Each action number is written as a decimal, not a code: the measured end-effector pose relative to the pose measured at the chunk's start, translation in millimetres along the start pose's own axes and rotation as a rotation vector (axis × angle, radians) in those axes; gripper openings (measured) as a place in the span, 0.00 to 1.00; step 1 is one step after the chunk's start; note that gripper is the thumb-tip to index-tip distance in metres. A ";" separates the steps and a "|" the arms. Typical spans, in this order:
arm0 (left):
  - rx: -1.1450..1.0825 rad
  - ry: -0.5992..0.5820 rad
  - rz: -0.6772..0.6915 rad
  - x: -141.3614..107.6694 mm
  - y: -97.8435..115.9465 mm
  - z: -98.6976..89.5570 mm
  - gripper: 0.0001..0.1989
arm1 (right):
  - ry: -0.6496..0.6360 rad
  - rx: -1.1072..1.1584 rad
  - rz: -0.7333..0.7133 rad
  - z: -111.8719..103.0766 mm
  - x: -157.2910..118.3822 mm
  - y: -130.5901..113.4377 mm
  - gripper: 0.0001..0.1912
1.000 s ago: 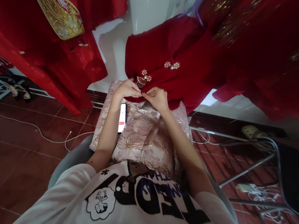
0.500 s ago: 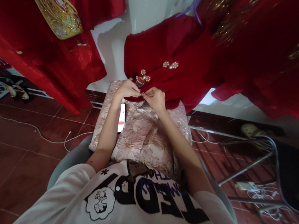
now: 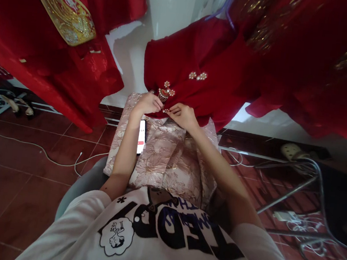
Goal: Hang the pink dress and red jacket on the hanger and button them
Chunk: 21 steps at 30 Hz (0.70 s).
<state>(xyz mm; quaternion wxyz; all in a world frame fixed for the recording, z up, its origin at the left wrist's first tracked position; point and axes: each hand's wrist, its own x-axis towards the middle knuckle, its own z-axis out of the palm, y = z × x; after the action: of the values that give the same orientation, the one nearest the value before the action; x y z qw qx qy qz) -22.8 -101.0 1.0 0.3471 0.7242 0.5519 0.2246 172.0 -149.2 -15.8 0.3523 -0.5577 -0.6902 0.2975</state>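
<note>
A dark red garment (image 3: 215, 84) hangs in front of me, its lower edge resting on a pink floral cloth (image 3: 154, 161) over my lap. My left hand (image 3: 150, 103) is closed on the garment's edge, beside an orange fan-shaped ornament (image 3: 164, 94). Close to its fingertips, my right hand (image 3: 183, 115) has its thumb and fingers together at a small beaded piece (image 3: 166, 111). Whether a needle or thread is between those fingers is too small to tell. Higher on the garment sits a pearl flower clasp (image 3: 197, 76).
A phone (image 3: 141, 137) with a lit screen lies beside my left forearm. Red garments with gold embroidery (image 3: 75, 22) hang at both sides. A metal-framed chair (image 3: 319, 182) and a cable bundle (image 3: 303, 224) are at the right, a white cable (image 3: 44, 149) at the left.
My right hand has shifted slightly right, away from my left hand, and its forearm has swung outward. My left hand has stayed nearly in place.
</note>
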 end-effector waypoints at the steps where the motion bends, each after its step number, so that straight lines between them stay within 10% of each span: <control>1: 0.057 0.023 0.024 -0.8 0.7 -1.1 0.19 | -0.019 -0.002 -0.004 -5.7 -2.9 0.9 0.04; 21: 0.266 0.064 0.162 -3.7 6.8 11.6 0.11 | -0.020 0.014 -0.049 -17.7 -16.5 6.0 0.09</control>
<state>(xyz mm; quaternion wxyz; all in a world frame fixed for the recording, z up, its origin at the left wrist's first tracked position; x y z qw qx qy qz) -11.3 -108.5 -1.3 0.2109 0.7984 0.5274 0.1998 192.0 -163.9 -12.9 0.3563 -0.5353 -0.7050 0.2992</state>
